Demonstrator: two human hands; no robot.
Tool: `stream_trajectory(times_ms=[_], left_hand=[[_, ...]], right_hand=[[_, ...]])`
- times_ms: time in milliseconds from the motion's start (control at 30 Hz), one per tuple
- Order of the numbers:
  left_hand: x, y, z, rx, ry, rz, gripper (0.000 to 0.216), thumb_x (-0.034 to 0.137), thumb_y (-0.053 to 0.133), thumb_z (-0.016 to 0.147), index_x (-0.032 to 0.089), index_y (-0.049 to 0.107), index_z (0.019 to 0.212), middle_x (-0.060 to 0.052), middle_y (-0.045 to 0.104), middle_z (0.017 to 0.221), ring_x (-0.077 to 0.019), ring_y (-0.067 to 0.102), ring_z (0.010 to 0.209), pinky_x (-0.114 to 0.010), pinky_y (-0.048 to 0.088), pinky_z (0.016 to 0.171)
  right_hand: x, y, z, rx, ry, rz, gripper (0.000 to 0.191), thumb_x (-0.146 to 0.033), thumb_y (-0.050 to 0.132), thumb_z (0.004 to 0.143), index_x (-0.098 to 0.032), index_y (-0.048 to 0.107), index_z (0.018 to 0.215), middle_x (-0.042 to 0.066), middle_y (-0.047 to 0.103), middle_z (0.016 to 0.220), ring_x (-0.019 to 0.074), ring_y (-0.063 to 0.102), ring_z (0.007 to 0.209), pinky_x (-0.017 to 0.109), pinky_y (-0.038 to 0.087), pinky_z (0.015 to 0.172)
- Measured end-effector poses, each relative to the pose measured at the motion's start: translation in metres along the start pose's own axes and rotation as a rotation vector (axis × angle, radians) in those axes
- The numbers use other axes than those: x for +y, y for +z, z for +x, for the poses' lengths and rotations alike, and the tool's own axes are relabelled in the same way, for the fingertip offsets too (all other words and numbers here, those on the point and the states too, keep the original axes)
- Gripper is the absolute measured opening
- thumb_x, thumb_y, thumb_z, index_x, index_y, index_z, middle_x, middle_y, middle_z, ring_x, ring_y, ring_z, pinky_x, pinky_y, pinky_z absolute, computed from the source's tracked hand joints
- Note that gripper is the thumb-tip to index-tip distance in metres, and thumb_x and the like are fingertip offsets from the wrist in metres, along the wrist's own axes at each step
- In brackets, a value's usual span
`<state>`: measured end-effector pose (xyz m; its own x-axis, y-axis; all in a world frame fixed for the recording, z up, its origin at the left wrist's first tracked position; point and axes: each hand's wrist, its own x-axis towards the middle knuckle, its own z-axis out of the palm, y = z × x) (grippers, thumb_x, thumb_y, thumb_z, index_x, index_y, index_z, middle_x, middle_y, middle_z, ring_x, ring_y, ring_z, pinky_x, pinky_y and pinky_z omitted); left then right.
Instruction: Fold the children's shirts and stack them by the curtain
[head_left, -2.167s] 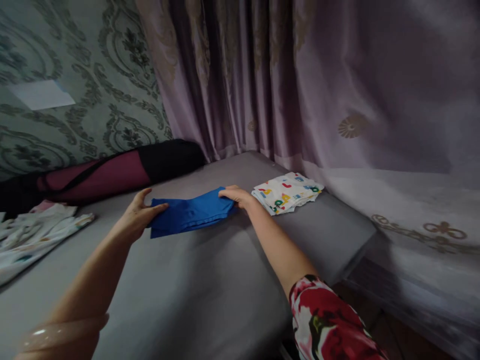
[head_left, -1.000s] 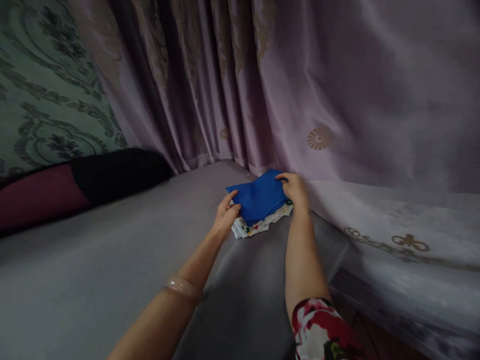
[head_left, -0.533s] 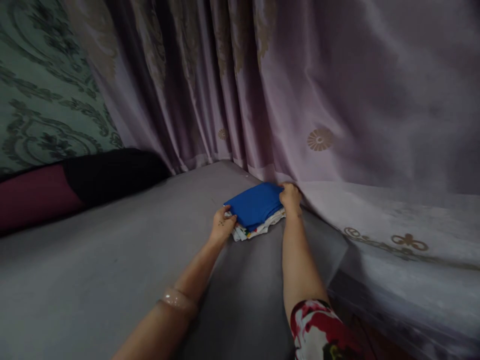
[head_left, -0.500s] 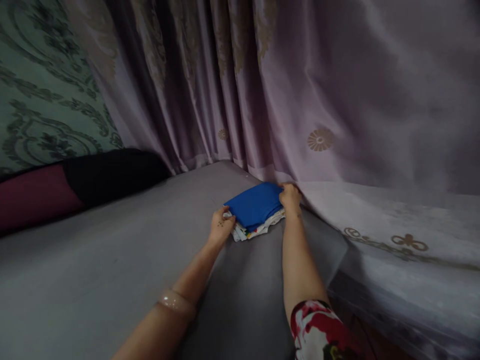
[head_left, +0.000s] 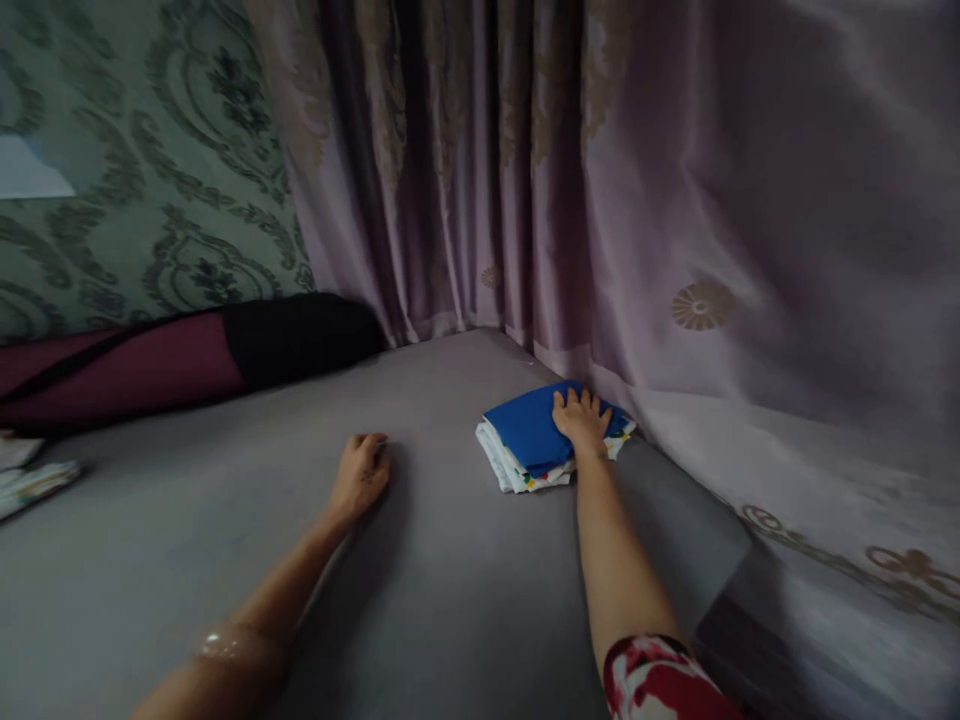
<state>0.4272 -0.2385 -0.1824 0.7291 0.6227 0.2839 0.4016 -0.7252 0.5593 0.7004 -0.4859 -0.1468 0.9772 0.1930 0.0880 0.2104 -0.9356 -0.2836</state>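
Note:
A stack of folded clothes lies on the grey bed surface, with a folded blue garment (head_left: pixel 521 425) on top. Under it, edges of white and patterned fabric (head_left: pixel 517 480) stick out at the front and right. My right hand (head_left: pixel 583 420) rests on the blue garment, fingers spread, pressing from above near its right side. To the left of the stack, apart from it, is my left hand (head_left: pixel 362 475) just over the bed. Its fingers are loosely curled together, and nothing shows in them.
The grey bed surface (head_left: pixel 450 570) ends at the right beside a purple curtain (head_left: pixel 637 300). A long black and maroon cushion (head_left: pixel 300 340) lies along the patterned wall. More folded cloth (head_left: pixel 37 485) sits at the far left edge.
My left hand has let go of the stack and moved left. My right hand has shifted from gripping the right edge to lying spread on top. The view has turned left.

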Motion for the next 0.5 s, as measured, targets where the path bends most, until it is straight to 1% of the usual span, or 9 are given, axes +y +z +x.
stream_trajectory(times_ms=[100,167,200,267,333,433,500], left_hand=[[-0.044,-0.027,-0.009,0.033,-0.031,0.181,0.034,0.029,0.044,0.085,0.016,0.064,0.109,-0.015,0.059,0.112,-0.0265,0.057,0.103,-0.042,0.044,0.096],[-0.064,-0.044,-0.020,0.032,-0.086,0.293,0.036,0.033,0.041,0.088,0.017,0.063,0.112,-0.016,0.059,0.116,-0.0287,0.054,0.107,-0.045,0.040,0.098],[-0.071,-0.052,-0.027,0.030,-0.112,0.331,0.037,0.034,0.040,0.090,0.017,0.062,0.114,-0.015,0.058,0.119,-0.0291,0.053,0.109,-0.046,0.039,0.098],[-0.074,-0.063,-0.038,0.035,-0.145,0.367,0.039,0.033,0.037,0.092,0.019,0.059,0.120,-0.015,0.056,0.125,-0.0290,0.050,0.112,-0.045,0.038,0.099],[-0.070,-0.069,-0.046,0.027,-0.138,0.360,0.037,0.030,0.036,0.093,0.019,0.059,0.121,-0.015,0.055,0.128,-0.0277,0.049,0.113,-0.043,0.035,0.101],[-0.062,-0.072,-0.048,0.031,-0.160,0.331,0.036,0.026,0.035,0.094,0.018,0.058,0.120,-0.017,0.054,0.127,-0.0290,0.047,0.116,-0.044,0.034,0.101],[-0.060,-0.073,-0.047,0.020,-0.156,0.359,0.036,0.026,0.035,0.094,0.017,0.057,0.121,-0.017,0.053,0.127,-0.0291,0.046,0.116,-0.043,0.035,0.099]], right_hand=[[0.003,0.000,0.003,0.006,0.004,-0.015,0.059,-0.045,0.020,0.098,-0.016,0.042,0.145,0.015,0.035,0.152,0.0325,0.025,0.142,0.058,0.014,0.112],[0.005,-0.002,0.006,0.002,0.006,-0.012,0.060,-0.045,0.019,0.097,-0.016,0.043,0.144,0.015,0.036,0.152,0.0328,0.026,0.141,0.058,0.017,0.112],[0.005,-0.003,0.007,-0.004,0.004,-0.008,0.061,-0.045,0.019,0.097,-0.016,0.044,0.144,0.016,0.037,0.151,0.0331,0.028,0.141,0.059,0.018,0.111],[0.002,-0.004,0.010,-0.028,-0.009,0.012,0.061,-0.044,0.019,0.094,-0.017,0.045,0.143,0.019,0.040,0.148,0.0340,0.030,0.140,0.062,0.021,0.108],[-0.006,-0.003,0.014,-0.047,-0.021,0.058,0.065,-0.046,0.016,0.092,-0.020,0.042,0.145,0.021,0.038,0.148,0.0340,0.027,0.141,0.064,0.019,0.107],[-0.026,0.009,0.018,-0.062,-0.164,0.108,0.071,-0.057,0.013,0.085,-0.033,0.035,0.148,0.017,0.028,0.154,0.0299,0.017,0.145,0.062,0.016,0.103],[-0.043,0.022,0.018,-0.073,-0.266,0.119,0.076,-0.064,0.011,0.081,-0.038,0.030,0.149,0.019,0.026,0.154,0.0296,0.016,0.144,0.063,0.013,0.100]])
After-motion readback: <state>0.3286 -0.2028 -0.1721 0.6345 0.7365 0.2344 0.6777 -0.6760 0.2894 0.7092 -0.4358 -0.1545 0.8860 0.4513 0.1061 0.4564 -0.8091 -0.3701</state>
